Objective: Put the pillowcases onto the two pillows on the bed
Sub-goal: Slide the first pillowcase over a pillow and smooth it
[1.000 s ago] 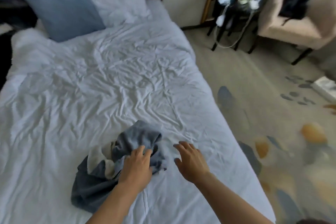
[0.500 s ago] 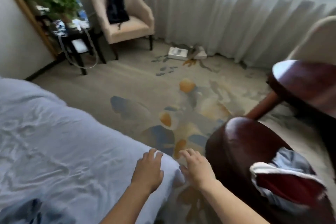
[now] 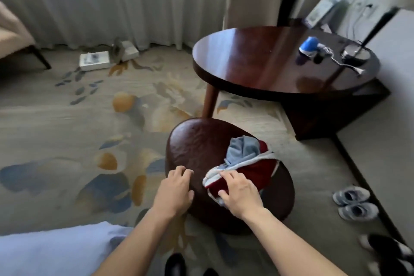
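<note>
Now view has swung off the bed to a stool [image 3: 201,148], lower centre. Right hand [image 3: 240,192] grip curls onto the red pillowcase [image 3: 251,170] there; left hand [image 3: 173,190] loose, holding nothing. Likely fetching the second case.

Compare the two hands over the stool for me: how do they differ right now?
The right hand lies on the red and white cloth, fingers and thumb curled onto its near edge; the left hand touches no cloth and is over the bare dark stool. The right fingers spread across fabric; the left fingers curl loosely. Both reach forward, palms down.
</note>
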